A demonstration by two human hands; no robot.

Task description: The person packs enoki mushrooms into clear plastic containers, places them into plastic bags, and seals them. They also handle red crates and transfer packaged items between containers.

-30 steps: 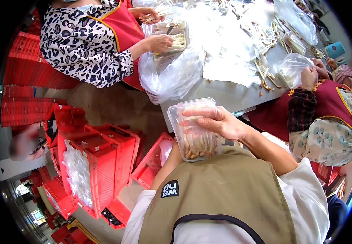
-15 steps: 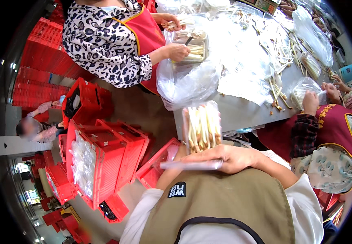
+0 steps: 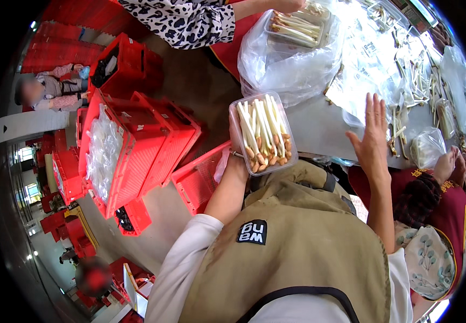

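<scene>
In my left hand [image 3: 235, 141] is a clear plastic tray of peanut sprouts [image 3: 265, 129], held in front of my apron at its left side. My fingers are partly hidden behind the tray. The white stems lie side by side, with brown nut ends toward me. To the right, my right hand [image 3: 373, 145] is raised by the table edge, empty, fingers stretched out. It is apart from the tray.
The grey table [image 3: 322, 121] carries loose sprouts [image 3: 411, 70], plastic bags [image 3: 292, 67] and another filled tray [image 3: 296, 28]. Co-workers stand beyond my left and at my right. Red crates [image 3: 149, 145] are stacked left; a low red crate [image 3: 195, 180] sits near my left forearm.
My right hand has left the tray's near end and moved right, opening out. The tray now tilts so its contents face up. My view has shifted, moving the table and co-workers within it.
</scene>
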